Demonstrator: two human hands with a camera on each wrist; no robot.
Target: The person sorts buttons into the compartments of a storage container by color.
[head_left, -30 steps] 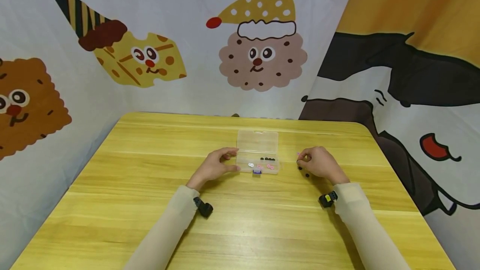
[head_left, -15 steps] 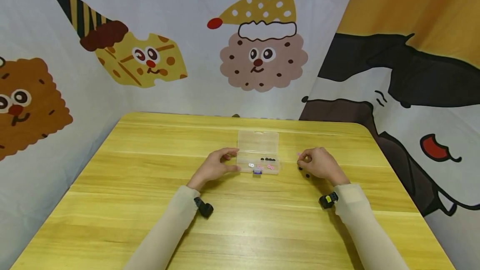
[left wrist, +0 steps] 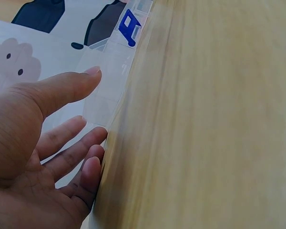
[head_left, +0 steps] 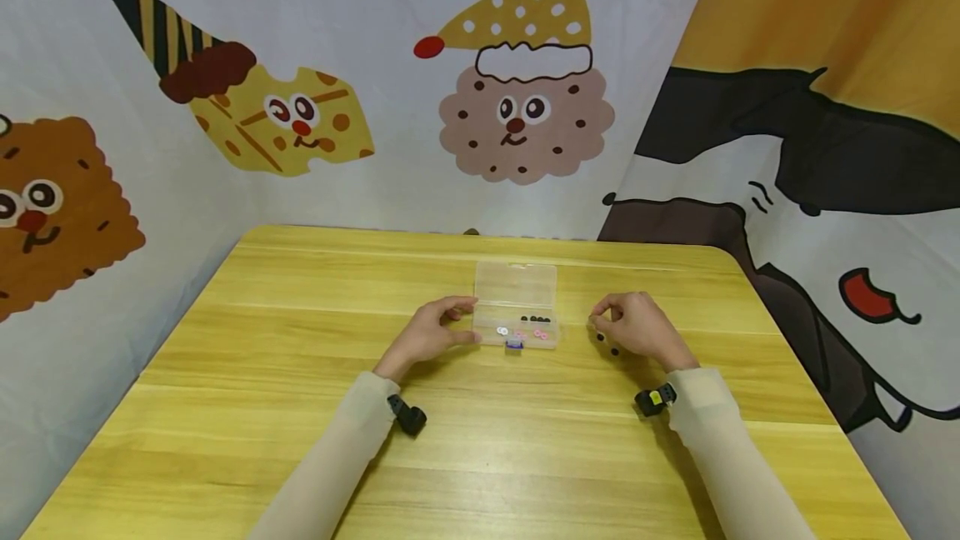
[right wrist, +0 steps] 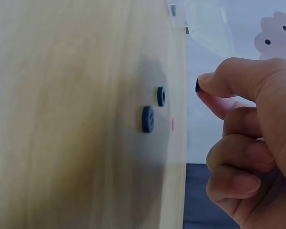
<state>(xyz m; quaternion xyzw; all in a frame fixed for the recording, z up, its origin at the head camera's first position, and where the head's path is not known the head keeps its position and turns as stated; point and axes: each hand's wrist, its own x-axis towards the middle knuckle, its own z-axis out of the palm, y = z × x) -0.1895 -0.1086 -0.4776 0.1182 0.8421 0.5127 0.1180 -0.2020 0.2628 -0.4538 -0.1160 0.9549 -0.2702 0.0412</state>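
Observation:
A clear plastic box (head_left: 516, 283) lies open on the wooden table (head_left: 300, 407), with small black, pink and white buttons in its near half. My left hand (head_left: 429, 332) holds the box's left end between thumb (left wrist: 62, 90) and fingers. My right hand (head_left: 633, 325) hovers right of the box and pinches a small black button (right wrist: 198, 85) between thumb and forefinger. Below that hand two more black buttons (right wrist: 148, 118) (right wrist: 161, 96) and a pink one (right wrist: 173, 124) lie on the table. In the head view the loose black buttons (head_left: 615, 350) show beside the right hand.
Cartoon-printed cloth (head_left: 517, 107) hangs behind and to both sides of the table. A blue latch (left wrist: 129, 26) sits on the box's front edge. Bare wood stretches in front of both forearms.
My right hand has shifted slightly left and up, and now covers the pink button that showed by its fingers. The left hand and the box have stayed put.

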